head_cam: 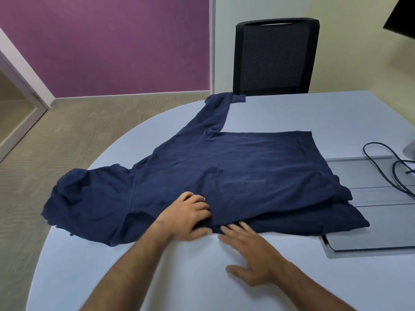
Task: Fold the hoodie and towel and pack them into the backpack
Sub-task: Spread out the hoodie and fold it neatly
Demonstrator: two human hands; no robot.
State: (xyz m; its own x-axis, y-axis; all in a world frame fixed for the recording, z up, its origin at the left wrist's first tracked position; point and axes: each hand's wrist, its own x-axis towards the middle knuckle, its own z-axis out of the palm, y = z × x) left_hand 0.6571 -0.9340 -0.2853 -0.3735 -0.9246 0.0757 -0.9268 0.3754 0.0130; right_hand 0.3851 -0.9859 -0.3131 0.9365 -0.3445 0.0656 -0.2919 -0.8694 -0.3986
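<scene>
Both hands point(188, 215) point(251, 254) press the navy hoodie's point(235, 167) near edge.

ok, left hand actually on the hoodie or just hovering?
Touching. In the head view the left hand lies on the hoodie near its front edge, fingers curled into the fabric, with no gap showing.

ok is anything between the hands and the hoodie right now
Nothing visible. The left hand already rests on the hoodie at its near edge, and the right hand lies flat on the table with fingertips touching that edge.
</scene>
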